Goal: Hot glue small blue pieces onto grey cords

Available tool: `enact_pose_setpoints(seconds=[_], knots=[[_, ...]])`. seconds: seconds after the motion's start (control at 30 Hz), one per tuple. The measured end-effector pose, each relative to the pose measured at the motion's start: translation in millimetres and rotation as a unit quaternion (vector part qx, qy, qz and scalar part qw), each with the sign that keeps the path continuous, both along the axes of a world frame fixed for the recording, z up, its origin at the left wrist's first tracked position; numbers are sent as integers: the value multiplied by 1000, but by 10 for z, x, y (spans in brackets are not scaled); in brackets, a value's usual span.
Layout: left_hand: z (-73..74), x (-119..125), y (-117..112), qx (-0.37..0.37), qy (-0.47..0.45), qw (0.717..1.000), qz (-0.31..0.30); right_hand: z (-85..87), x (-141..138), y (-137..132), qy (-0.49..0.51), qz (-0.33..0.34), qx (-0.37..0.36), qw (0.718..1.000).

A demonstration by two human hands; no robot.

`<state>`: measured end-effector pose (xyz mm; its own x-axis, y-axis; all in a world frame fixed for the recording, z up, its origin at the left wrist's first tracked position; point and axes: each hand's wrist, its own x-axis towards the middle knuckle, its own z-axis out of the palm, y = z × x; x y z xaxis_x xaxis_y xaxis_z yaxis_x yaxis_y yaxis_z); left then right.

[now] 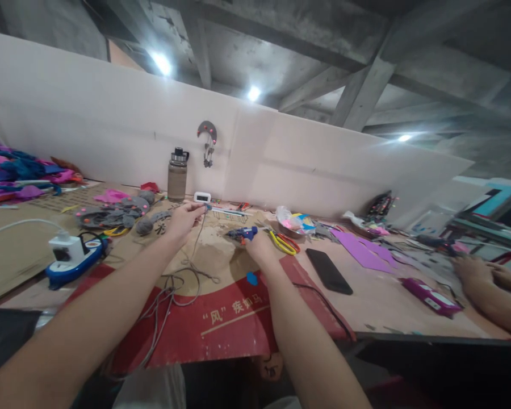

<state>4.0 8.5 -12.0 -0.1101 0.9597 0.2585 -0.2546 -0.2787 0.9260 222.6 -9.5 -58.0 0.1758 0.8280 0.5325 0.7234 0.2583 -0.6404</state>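
Pinched in the fingertips of my left hand [185,220] is a small blue-grey piece [208,208], with a grey cord [199,233] hanging below it. The cord runs down to a loose tangle on the red and brown paper [234,335]. My right hand [259,250] is wrapped round a blue hot glue gun [247,232], its nozzle pointing left toward the middle of the paper. Yellow-handled scissors or pliers [283,244] lie just right of that hand. A small blue scrap [252,278] rests on the paper below it.
Grey felt pieces [114,215] and a blue power strip [79,264] lie to the left. A bottle [177,177] stands by the white partition [281,153]. Rightward are a black phone [329,271], purple sheets [361,250], a magenta power strip [430,296] and another person's hands [472,272].
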Motion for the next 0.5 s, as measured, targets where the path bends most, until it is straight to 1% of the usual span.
enact_pose_setpoints(seconds=[0.1,0.13,0.23,0.27,0.3,0.37,0.4,0.43,0.47,0.5], knots=[[37,50,-73,71,68,994,52,155,-92,-104,28,-60,18,998],[52,67,-104,95,88,989,66,220,-166,-139,43,-56,35,997],[96,113,-198,150,144,974,87,382,-484,-181,69,23,37,997],[107,123,-225,157,158,971,90,412,-604,-171,141,87,20,986],[117,131,-247,159,166,968,95,429,-718,-154,214,143,-4,966],[128,134,-270,155,174,967,106,435,-902,-109,331,229,-37,915],[130,131,-271,154,176,966,112,429,-963,-89,371,252,-42,893],[130,125,-267,153,177,965,116,421,-1001,-75,396,263,-38,879],[128,120,-258,153,177,965,119,414,-1018,-67,406,264,-27,874],[125,116,-247,153,177,965,118,408,-1018,-67,404,257,-11,878]])
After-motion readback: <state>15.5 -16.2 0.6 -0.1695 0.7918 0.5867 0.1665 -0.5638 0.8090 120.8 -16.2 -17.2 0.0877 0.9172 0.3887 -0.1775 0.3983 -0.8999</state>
